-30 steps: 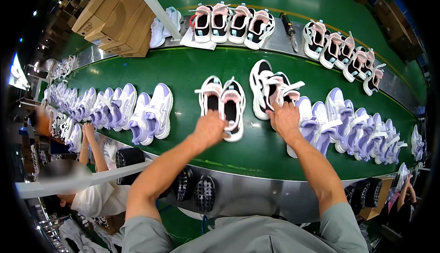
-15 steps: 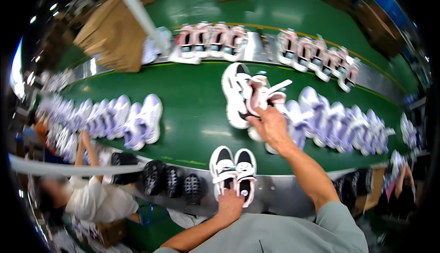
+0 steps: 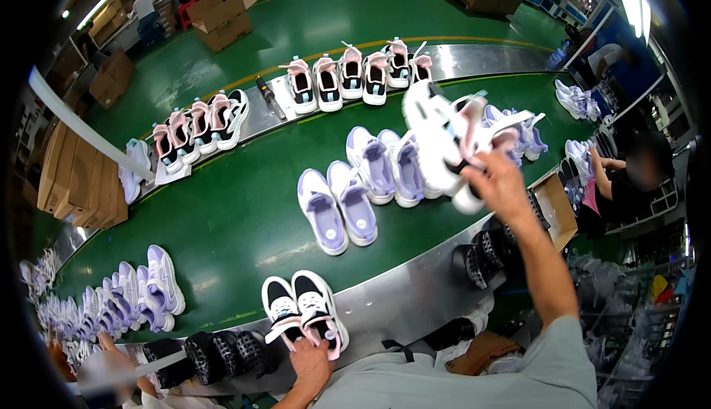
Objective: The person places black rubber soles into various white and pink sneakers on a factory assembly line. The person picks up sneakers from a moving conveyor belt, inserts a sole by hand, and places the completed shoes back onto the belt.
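Note:
My right hand point(image 3: 500, 187) is closed on the heel end of a pair of white, black and pink sneakers point(image 3: 437, 142). It holds them above the green belt, in front of lilac sneakers, and they are smeared by motion. My left hand point(image 3: 311, 364) grips the heels of a second pair of white and black sneakers point(image 3: 315, 301) with pink linings, its fingertips partly hidden in the openings. That pair rests side by side on the metal ledge point(image 3: 370, 301) before me, toes away from me. White and lilac sneakers point(image 3: 322, 209) stand on the belt between the two hands.
Across the belt point(image 3: 229, 231), black, white and pink sneakers point(image 3: 326, 83) line the far metal ledge, near a screwdriver-like tool point(image 3: 269, 96). Black shoe-shaped forms point(image 3: 222, 353) sit along the near ledge. More lilac sneakers point(image 3: 159, 290) lie left. A co-worker point(image 3: 637, 172) sits at right.
My view has turned, so the belt now runs up to the right. Both hands keep their sneakers; the right-hand pair is still raised over the belt, now more blurred.

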### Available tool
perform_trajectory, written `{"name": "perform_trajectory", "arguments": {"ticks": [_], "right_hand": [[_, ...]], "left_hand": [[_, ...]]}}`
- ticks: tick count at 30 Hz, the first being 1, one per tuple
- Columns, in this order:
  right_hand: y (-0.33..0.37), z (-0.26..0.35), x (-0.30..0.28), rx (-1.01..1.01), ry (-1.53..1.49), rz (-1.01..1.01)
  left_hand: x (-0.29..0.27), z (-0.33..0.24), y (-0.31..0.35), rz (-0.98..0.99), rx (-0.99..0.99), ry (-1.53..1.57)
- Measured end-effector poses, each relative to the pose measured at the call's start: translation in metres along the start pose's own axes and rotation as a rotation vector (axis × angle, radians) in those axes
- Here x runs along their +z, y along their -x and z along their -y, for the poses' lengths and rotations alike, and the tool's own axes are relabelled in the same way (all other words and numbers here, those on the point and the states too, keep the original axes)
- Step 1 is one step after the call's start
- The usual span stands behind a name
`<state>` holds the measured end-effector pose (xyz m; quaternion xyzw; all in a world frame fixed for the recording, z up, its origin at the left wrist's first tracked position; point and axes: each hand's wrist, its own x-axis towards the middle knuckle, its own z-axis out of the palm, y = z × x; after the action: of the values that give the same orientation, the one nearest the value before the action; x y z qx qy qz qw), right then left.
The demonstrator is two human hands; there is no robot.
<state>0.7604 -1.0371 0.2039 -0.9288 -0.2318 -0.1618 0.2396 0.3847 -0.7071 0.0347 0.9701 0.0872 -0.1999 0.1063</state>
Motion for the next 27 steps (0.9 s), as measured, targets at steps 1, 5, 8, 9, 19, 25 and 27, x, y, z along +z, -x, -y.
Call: {"name": "perform_trajectory", "arguments": {"ticks": [1,5,8,9,19,25,27], "right_hand": [[-0.017,-0.04,-0.003,-0.002,0.087,-0.029],[-0.092,-0.174,0.014,0.155,0.299,0.04],[-0.147,-0.229,0.058,0.21,0.306,0.054],[-0.161,-0.252,0.072,0.252,0.322,0.068],[-0.325,-0.372,0.208,0.215,0.412,0.11],[-0.3,-0.31,0.228,0.113,0.418,0.055],[-0.269,-0.261,0.229,0.071,0.279,0.155]], "left_hand": [[0.002,0.001,0.0,0.003,-0.016,0.003],[0.011,0.011,0.002,-0.185,0.099,-0.025],[0.012,0.011,0.016,-0.1,0.061,-0.092],[0.005,0.009,0.014,-0.049,0.041,-0.058],[0.0,0.008,0.025,0.228,-0.01,-0.018],[-0.004,-0.015,0.039,0.268,-0.087,-0.052],[0.006,-0.013,0.043,0.35,-0.17,-0.041]]}}
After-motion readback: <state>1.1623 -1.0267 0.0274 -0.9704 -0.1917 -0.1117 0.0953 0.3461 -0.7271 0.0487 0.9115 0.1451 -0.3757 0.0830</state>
